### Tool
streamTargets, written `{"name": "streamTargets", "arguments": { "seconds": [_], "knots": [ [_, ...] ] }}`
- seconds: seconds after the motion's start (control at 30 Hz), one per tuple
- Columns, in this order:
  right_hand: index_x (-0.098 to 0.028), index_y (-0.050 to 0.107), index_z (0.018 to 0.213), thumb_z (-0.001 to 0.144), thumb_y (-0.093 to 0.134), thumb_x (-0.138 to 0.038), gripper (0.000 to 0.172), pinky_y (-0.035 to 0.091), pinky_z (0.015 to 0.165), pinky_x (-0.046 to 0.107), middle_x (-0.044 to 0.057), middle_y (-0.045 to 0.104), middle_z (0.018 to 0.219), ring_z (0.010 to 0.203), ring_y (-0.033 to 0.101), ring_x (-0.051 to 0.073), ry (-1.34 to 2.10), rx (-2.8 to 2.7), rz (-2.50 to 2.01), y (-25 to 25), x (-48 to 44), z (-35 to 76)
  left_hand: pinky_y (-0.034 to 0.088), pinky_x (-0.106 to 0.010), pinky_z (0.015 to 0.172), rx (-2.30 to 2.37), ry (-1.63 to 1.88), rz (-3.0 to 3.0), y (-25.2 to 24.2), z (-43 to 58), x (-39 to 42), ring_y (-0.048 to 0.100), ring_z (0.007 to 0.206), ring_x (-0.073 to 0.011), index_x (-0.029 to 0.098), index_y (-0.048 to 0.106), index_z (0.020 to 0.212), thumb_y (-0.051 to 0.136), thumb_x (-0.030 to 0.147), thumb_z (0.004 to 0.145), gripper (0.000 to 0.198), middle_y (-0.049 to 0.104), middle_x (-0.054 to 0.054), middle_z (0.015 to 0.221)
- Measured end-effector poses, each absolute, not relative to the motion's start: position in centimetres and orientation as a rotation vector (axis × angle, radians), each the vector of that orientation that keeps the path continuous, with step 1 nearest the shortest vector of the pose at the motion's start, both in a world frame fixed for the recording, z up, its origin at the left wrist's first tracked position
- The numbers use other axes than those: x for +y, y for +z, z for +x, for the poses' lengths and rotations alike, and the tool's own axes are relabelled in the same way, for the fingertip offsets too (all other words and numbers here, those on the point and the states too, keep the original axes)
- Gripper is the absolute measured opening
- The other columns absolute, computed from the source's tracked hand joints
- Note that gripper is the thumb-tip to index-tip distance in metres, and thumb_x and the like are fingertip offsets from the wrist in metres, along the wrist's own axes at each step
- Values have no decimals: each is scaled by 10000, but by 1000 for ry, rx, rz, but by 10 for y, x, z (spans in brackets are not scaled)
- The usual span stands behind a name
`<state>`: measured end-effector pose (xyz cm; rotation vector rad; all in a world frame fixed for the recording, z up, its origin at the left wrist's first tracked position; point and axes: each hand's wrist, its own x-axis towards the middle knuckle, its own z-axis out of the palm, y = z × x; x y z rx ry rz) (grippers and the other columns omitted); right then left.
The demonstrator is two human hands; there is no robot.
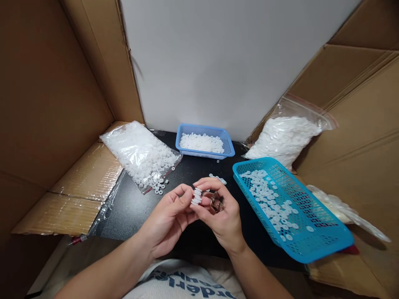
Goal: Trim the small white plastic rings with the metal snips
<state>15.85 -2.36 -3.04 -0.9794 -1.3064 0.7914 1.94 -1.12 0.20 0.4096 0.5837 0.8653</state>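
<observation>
A short stack of white plastic washers [196, 197] is pinched between my two hands, above the dark table. My left hand [170, 218] is closed, with thumb and fingertips against the stack's left side. On the other side, my right hand [229, 218] grips the stack with its fingers curled. Small brownish metal pieces [217, 202] lie within the curl of my right hand; their exact kind cannot be made out. Several loose white washers [218, 178] lie on the table just beyond my right fingers.
A blue basket [205, 155] of small white rings stands at the back. At right is a larger turquoise basket [327, 253] holding white washers. A spilling bag of rings [137, 153] lies left, a full zip bag [280, 137] back right. Cardboard walls [368, 112] flank the table [131, 207].
</observation>
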Motion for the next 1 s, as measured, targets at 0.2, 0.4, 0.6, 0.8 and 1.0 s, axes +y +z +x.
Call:
{"name": "streamTargets", "arguments": {
  "seconds": [0.2, 0.4, 0.6, 0.8, 1.0],
  "knots": [
    [-261, 663, 1010, 820, 788, -201, 235, 528, 580, 212, 40, 645, 1084, 762, 629, 133, 904, -1322, -903, -32, -24, 161, 573, -180, 737, 537, 848, 349, 1, 20, -10, 705, 715, -102, 124, 698, 834, 955, 233, 717, 303, 749, -25, 757],
    [-269, 660, 1011, 831, 771, -161, 238, 492, 558, 188, 21, 583, 1133, 642, 545, 59, 1004, -1322, -863, -28, -24, 166, 587, -220, 791, 525, 818, 399, 1, 20, -5, 724, 791, -139, 110, 750, 928, 957, 235, 713, 323, 758, -46, 821],
    [-278, 648, 974, 798, 783, -163, 250, 476, 565, 175, 6, 561, 1185, 649, 545, 42, 1028, -1362, -904, -23, -21, 171, 563, -174, 731, 534, 779, 431, 2, 22, 0, 683, 731, -107, 57, 772, 811, 959, 239, 709, 280, 731, -49, 761],
    [-288, 630, 997, 798, 764, -139, 283, 413, 520, 180, -5, 554, 1208, 581, 462, 20, 979, -1420, -894, -26, -20, 171, 542, -176, 711, 586, 789, 484, 0, 23, 0, 652, 711, -103, 63, 760, 770, 976, 294, 681, 328, 705, -45, 752],
    [-275, 618, 1001, 813, 751, -141, 267, 402, 478, 194, 9, 565, 1212, 552, 461, 26, 905, -1460, -903, -25, -22, 172, 540, -210, 740, 568, 812, 583, 0, 22, -3, 655, 731, -135, 99, 774, 739, 935, 448, 712, 385, 701, -49, 726]
  ]
}}
